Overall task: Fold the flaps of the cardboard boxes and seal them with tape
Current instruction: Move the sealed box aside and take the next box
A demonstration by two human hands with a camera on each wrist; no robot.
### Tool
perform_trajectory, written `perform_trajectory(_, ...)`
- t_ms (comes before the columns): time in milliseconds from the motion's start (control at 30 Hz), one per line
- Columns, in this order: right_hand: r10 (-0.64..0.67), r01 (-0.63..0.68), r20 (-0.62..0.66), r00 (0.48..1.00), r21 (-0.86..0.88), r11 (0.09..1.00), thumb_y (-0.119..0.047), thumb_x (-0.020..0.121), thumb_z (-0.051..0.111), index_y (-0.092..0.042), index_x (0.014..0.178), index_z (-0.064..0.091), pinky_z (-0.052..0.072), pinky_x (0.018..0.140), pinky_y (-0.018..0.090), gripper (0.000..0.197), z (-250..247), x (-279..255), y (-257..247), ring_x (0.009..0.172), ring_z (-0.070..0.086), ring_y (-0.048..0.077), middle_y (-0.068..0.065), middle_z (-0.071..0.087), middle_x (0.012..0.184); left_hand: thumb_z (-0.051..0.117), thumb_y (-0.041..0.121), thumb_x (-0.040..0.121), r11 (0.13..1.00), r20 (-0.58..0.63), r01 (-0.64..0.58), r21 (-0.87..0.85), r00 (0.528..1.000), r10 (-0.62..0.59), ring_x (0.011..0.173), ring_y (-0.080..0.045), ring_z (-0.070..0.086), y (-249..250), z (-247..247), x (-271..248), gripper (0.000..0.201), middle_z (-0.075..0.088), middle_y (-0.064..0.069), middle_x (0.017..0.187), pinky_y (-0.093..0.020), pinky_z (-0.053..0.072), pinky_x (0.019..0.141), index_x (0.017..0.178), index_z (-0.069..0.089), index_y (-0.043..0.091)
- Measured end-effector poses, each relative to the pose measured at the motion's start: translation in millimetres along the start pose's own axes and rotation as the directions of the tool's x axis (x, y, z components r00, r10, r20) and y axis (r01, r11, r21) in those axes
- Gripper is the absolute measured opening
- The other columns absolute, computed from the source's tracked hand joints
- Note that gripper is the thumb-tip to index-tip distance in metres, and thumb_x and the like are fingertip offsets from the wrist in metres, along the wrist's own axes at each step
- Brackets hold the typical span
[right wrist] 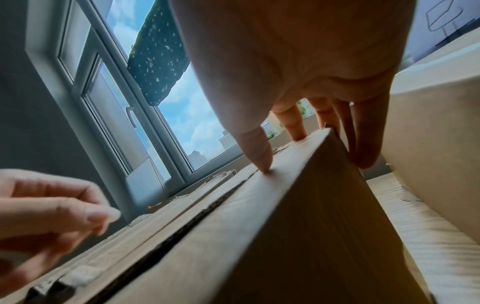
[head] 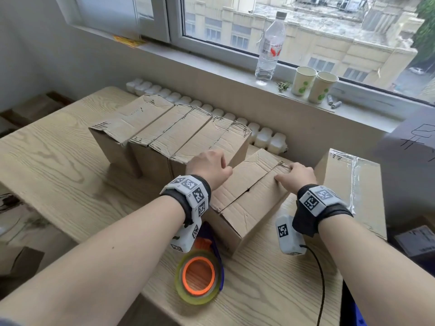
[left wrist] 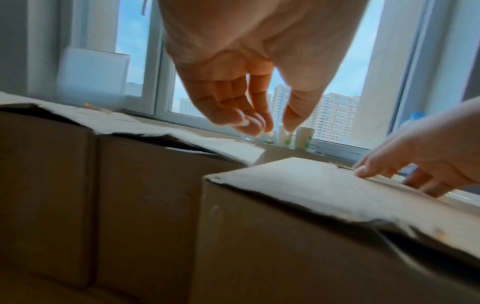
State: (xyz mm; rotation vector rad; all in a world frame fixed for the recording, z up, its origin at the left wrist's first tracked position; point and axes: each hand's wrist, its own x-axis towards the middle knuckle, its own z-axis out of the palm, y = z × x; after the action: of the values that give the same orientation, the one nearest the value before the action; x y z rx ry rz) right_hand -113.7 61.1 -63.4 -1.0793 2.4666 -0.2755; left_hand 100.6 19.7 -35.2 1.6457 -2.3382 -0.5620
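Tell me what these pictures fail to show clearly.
- Inside the brown cardboard box under the hands: closed flaps hide it, every view.
- Orange-cored clear tape roll's dispenser: left wrist camera covers it, head view.
- Left hand fingertips: blurred, left wrist view.
- Clear plastic bottle's label: too small.

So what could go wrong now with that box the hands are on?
The flaps might spring open: only the right hand presses the near box, and its middle seam still gapes, with no tape on it. The left hand hovers above and holds nothing. The tape dispenser lies by the table's front edge under the left forearm, so a bump could perhaps knock it off.
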Motion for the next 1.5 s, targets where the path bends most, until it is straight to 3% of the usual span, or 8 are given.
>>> perform_trajectory(100,0.052,-0.052,-0.020,0.998,-0.005,0.999,-0.031,0.081,0.056,-0.005,0.117,0.056,0.046,0.087,0.035,0.044,2.3,-7.7,1.4,0.108,0.054,0.033,0.021,0.049,0.128,0.051,0.043,0.089,0.988,0.030,0.135,0.074,0.990,-0.138,0.102,-0.027,0.060,-24.3,-7.9,-9.1,0.032,0.066,-0.008,0.107,-0.030,0.043,0.080,0.100,0.060,0.014)
perform_trajectory(167,0.092,-0.091,-0.026,0.995,0.018,0.996,-0.032,0.080,0.057,-0.006,0.118,0.057,0.053,0.086,0.038,0.046,2.2,-13.1,1.3,0.096,0.061,0.034,0.022,0.048,0.128,0.050,0.055,0.087,0.971,0.166,0.227,0.076,0.957,-0.237,0.102,-0.029,0.063,-41.6,-1.9,-15.1,0.053,0.066,-0.012,0.112,-0.031,0.049,0.085,0.112,0.057,0.009)
perform_trajectory(300,0.110,-0.108,-0.054,0.993,0.042,0.993,-0.035,0.078,0.060,-0.007,0.126,0.051,0.054,0.086,0.046,0.056,-1.9,-29.1,-9.1,0.100,0.061,0.034,0.021,0.050,0.129,0.054,0.060,0.086,0.861,0.465,0.440,-0.253,0.836,-0.291,0.097,-0.036,0.065,-43.7,7.0,-29.2,0.074,0.056,-0.016,0.122,-0.045,0.056,0.083,0.128,0.048,-0.002)
perform_trajectory(633,0.044,-0.014,-0.216,0.975,0.137,0.990,-0.043,0.080,0.060,-0.019,0.129,0.046,0.051,0.092,0.047,0.057,-47.6,-101.5,-31.0,0.111,0.055,0.029,0.010,0.050,0.128,0.047,0.066,0.083,0.967,0.281,0.195,-0.165,0.949,-0.144,0.095,-0.029,0.064,-46.7,-28.3,-47.2,0.059,0.067,-0.011,0.108,-0.035,0.054,0.083,0.097,0.064,0.011)
perform_trajectory(767,-0.006,0.030,-0.308,0.951,0.075,0.997,-0.047,0.087,0.054,-0.016,0.122,0.054,0.046,0.096,0.040,0.047,-68.2,-142.5,-26.0,0.111,0.055,0.030,0.011,0.056,0.125,0.038,0.065,0.088,0.992,0.186,0.103,-0.070,0.979,-0.088,0.109,-0.031,0.059,-44.6,-48.5,-59.3,0.063,0.063,-0.011,0.119,-0.032,0.044,0.085,0.117,0.059,0.013)
perform_trajectory(933,0.030,-0.010,-0.394,0.919,0.053,0.999,-0.051,0.093,0.047,-0.017,0.110,0.063,0.041,0.092,0.035,0.042,-89.0,-201.4,-9.1,0.115,0.054,0.031,0.010,0.062,0.120,0.038,0.059,0.092,0.994,0.112,0.020,-0.105,0.994,-0.008,0.112,-0.029,0.057,-29.1,-63.7,-78.6,0.055,0.062,-0.011,0.121,-0.030,0.040,0.084,0.117,0.059,0.016)
perform_trajectory(1167,0.201,-0.187,-0.421,0.885,0.075,0.980,-0.055,0.090,0.047,-0.019,0.095,0.065,0.039,0.086,0.036,0.040,-93.5,-252.0,54.9,0.110,0.055,0.032,0.010,0.064,0.111,0.046,0.048,0.092,0.969,0.107,-0.154,-0.193,0.978,0.177,0.120,-0.027,0.052,18.4,-42.5,-103.2,0.045,0.056,-0.009,0.130,-0.031,0.039,0.095,0.126,0.052,0.019)
perform_trajectory(1500,0.379,-0.376,-0.205,0.902,0.055,0.925,-0.056,0.091,0.044,-0.008,0.095,0.063,0.049,0.086,0.037,0.052,-45.0,-236.7,150.1,0.102,0.061,0.035,0.017,0.066,0.109,0.052,0.031,0.093,0.945,0.359,-0.266,-0.189,0.877,0.319,0.134,-0.025,0.037,55.2,23.9,-115.2,0.059,0.038,-0.009,0.148,-0.033,0.032,0.108,0.146,0.031,0.014)
